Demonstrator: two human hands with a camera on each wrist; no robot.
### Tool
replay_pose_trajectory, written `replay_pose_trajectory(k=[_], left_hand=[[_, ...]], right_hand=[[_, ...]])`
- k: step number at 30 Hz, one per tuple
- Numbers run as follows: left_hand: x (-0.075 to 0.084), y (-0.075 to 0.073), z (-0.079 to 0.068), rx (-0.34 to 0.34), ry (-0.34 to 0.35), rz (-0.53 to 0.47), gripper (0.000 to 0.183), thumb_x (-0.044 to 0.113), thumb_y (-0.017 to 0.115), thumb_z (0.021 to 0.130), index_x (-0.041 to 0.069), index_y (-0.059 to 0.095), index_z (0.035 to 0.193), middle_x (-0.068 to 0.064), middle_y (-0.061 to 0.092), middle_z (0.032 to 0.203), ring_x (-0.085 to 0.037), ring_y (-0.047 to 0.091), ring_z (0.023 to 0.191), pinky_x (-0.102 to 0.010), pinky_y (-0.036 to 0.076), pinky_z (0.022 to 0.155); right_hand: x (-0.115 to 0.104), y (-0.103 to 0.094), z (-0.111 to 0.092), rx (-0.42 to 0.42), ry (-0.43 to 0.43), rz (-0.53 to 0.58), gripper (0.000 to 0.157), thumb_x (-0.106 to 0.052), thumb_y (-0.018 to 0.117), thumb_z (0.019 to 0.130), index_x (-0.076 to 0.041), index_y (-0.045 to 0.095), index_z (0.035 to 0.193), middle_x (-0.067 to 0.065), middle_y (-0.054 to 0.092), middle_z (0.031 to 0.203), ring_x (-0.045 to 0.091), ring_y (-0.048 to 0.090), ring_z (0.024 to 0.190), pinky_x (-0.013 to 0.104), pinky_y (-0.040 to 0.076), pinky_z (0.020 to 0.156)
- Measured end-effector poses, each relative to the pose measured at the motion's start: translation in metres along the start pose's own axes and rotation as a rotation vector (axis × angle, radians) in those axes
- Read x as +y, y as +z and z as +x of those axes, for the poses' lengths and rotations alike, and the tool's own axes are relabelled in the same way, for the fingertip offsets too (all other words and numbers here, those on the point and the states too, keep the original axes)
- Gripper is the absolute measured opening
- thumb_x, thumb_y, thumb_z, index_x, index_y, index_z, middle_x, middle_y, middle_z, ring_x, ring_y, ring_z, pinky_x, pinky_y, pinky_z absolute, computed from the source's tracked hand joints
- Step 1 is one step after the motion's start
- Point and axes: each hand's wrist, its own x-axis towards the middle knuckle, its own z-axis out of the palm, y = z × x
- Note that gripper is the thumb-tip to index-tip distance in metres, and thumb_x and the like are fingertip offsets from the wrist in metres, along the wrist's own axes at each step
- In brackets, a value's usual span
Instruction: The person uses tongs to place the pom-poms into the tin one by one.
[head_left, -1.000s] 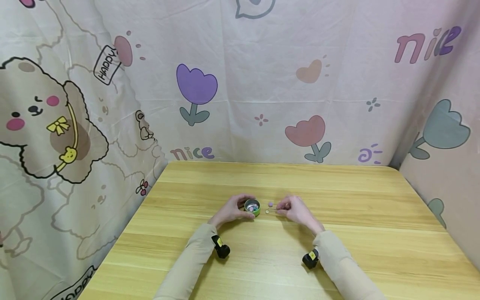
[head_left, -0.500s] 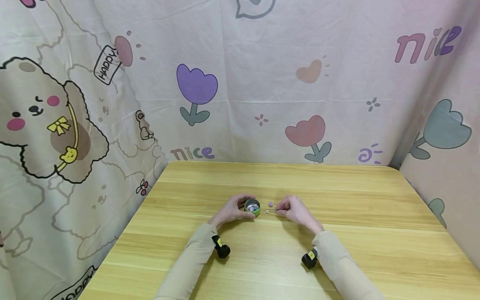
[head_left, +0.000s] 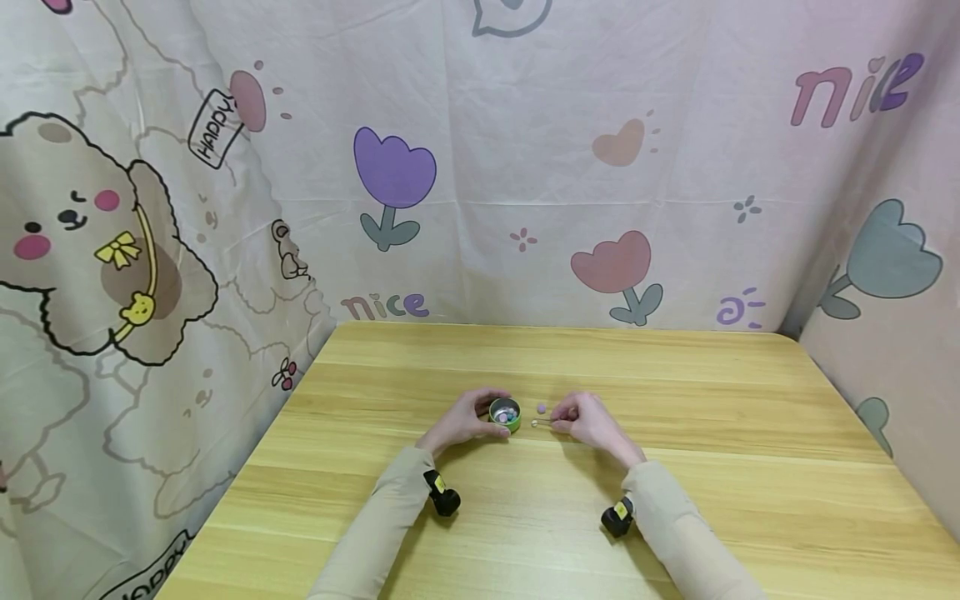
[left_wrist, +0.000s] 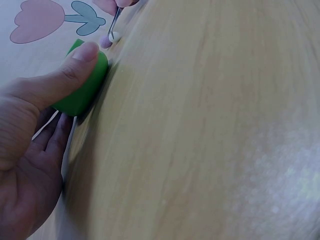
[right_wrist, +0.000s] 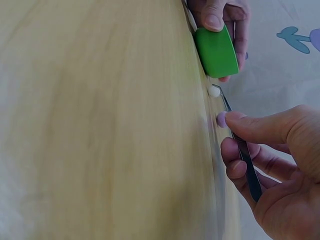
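In the head view my left hand (head_left: 467,421) grips a small round green tin (head_left: 513,428) that stands on the table, its mouth upward. Several pastel balls (head_left: 505,415) lie inside it. My right hand (head_left: 591,421) pinches a pair of tweezers (right_wrist: 242,147) between thumb and fingers. Their bent tips are at a white ball (right_wrist: 214,92) just right of the tin; whether they grip it I cannot tell. A purple ball (head_left: 542,408) lies on the table slightly behind the white one. From the left wrist view, my thumb presses the near side of the tin.
The wooden table (head_left: 525,517) reaches back to a printed cloth (head_left: 510,150) that hangs behind it and along both sides. A black wrist camera (head_left: 447,502) sits on my left wrist, and another camera (head_left: 617,518) on my right.
My right wrist has shifted very slightly to the left, while the tweezer tips stay at the white ball. The left hand and tin have not visibly moved.
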Motion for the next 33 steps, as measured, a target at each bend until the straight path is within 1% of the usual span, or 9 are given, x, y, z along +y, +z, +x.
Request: replay_pose_trajectory(k=[6, 15, 17, 29, 33], left_hand=[[0.0008, 0.0003, 0.0001, 0.007, 0.003, 0.002, 0.07, 0.005, 0.084, 0.077, -0.001, 0.052, 0.139, -0.021, 0.058, 0.14, -0.036, 0.057, 0.131, -0.043, 0.047, 0.115], [0.0028, 0.0006, -0.0011, 0.012, -0.014, -0.007, 0.071, 0.002, 0.084, 0.077, -0.002, 0.052, 0.14, -0.021, 0.058, 0.141, -0.035, 0.056, 0.132, -0.043, 0.047, 0.116], [0.0029, 0.0006, -0.0011, 0.011, -0.009, -0.002, 0.071, 0.002, 0.084, 0.076, -0.002, 0.052, 0.139, -0.021, 0.057, 0.141, -0.036, 0.056, 0.132, -0.043, 0.047, 0.116], [0.0025, 0.0002, -0.001, 0.006, -0.007, 0.003, 0.071, 0.004, 0.084, 0.077, -0.002, 0.051, 0.14, -0.022, 0.057, 0.141, -0.036, 0.056, 0.132, -0.043, 0.047, 0.115], [0.0023, 0.0004, -0.001, 0.008, -0.009, 0.009, 0.071, 0.004, 0.084, 0.077, -0.002, 0.051, 0.14, -0.021, 0.057, 0.142, -0.036, 0.056, 0.132, -0.042, 0.047, 0.116]], right_hand=[[0.0018, 0.0002, 0.0005, 0.005, -0.035, -0.017, 0.006, -0.002, 0.076, 0.083, -0.003, 0.077, 0.088, 0.007, 0.069, 0.087, 0.011, 0.057, 0.075, 0.017, 0.047, 0.064], [0.0002, -0.0008, -0.0005, -0.001, -0.033, -0.013, 0.006, -0.002, 0.076, 0.083, -0.004, 0.077, 0.089, 0.006, 0.07, 0.087, 0.01, 0.055, 0.073, 0.017, 0.046, 0.063], [-0.0004, -0.0011, -0.0003, 0.001, -0.026, -0.01, 0.006, -0.002, 0.076, 0.083, -0.004, 0.077, 0.088, 0.006, 0.07, 0.086, 0.01, 0.055, 0.073, 0.016, 0.046, 0.063], [-0.0025, -0.0032, -0.0002, 0.018, -0.055, -0.012, 0.005, -0.001, 0.074, 0.084, -0.002, 0.077, 0.089, 0.007, 0.068, 0.084, 0.011, 0.054, 0.074, 0.018, 0.046, 0.063], [-0.0036, -0.0031, -0.0003, 0.022, -0.051, -0.014, 0.005, -0.002, 0.074, 0.085, -0.003, 0.077, 0.089, 0.005, 0.068, 0.084, 0.01, 0.054, 0.073, 0.017, 0.045, 0.063]])
